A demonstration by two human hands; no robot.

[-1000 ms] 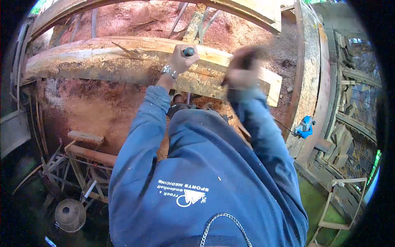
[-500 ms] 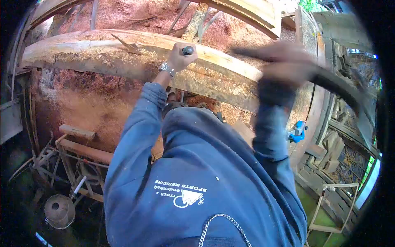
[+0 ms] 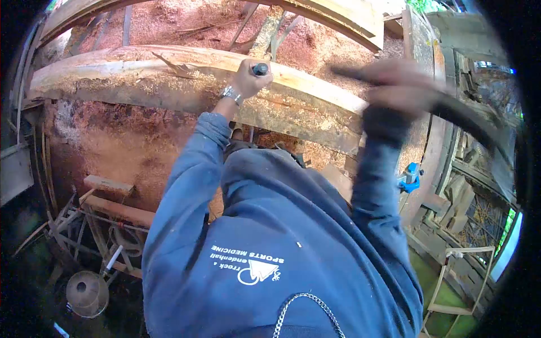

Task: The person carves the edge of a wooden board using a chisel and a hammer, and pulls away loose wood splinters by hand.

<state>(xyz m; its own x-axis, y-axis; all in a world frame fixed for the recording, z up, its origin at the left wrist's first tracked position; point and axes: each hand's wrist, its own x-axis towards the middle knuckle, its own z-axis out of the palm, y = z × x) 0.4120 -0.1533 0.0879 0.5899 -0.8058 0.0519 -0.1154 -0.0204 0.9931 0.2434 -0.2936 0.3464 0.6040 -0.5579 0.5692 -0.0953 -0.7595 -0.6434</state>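
My left hand (image 3: pixel 252 80) is closed around an upright chisel handle (image 3: pixel 260 69), whose dark round end faces up above the long wooden beam (image 3: pixel 315 112). Any blade is hidden under the fist. Wood chips lie along the beam, and a raised splinter (image 3: pixel 169 63) stands on it to the left. Raised at the right, my right hand (image 3: pixel 406 87) is wrapped round a dark tool (image 3: pixel 470 118), blurred by motion; its head cannot be made out. It is well apart from my left hand.
A blue power tool (image 3: pixel 411 177) sits on the plank (image 3: pixel 420 141) at the right. Another beam (image 3: pixel 338 25) crosses the top. At the lower left are a wooden rack (image 3: pixel 121 211) and a round basket-like object (image 3: pixel 87 294). A light frame (image 3: pixel 451 309) stands lower right.
My right hand has swung up and to the right from over the beam's right part, with the dark tool. My left hand keeps its hold on the chisel handle, almost unmoved.
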